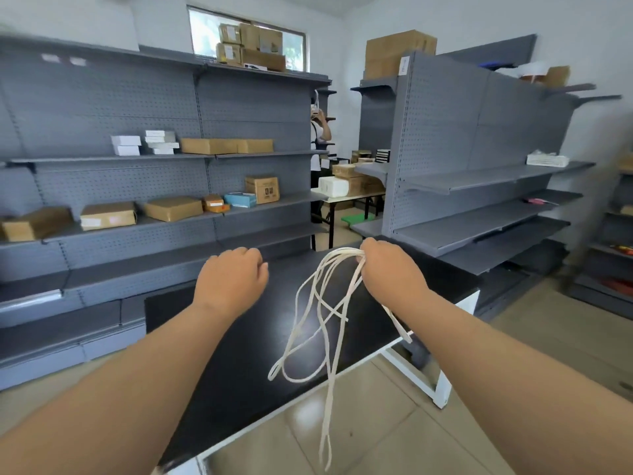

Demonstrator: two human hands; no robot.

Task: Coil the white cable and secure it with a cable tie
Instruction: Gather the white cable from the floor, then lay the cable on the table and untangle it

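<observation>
The right hand [390, 272] grips the white cable [334, 313] by its gathered top. Uneven loops hang from it above the dark surface [239, 354], their long axis running toward 6 to 7 o'clock. The left hand [233, 279] hovers at 9 o'clock of the bunch, near but not touching it. Its fingers curl away from view, so I cannot tell whether it holds anything. It is probably the one to even out the loops.

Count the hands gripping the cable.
1: the right hand grips the cable by its bunched loops above the table; the left hand is off it.
</observation>
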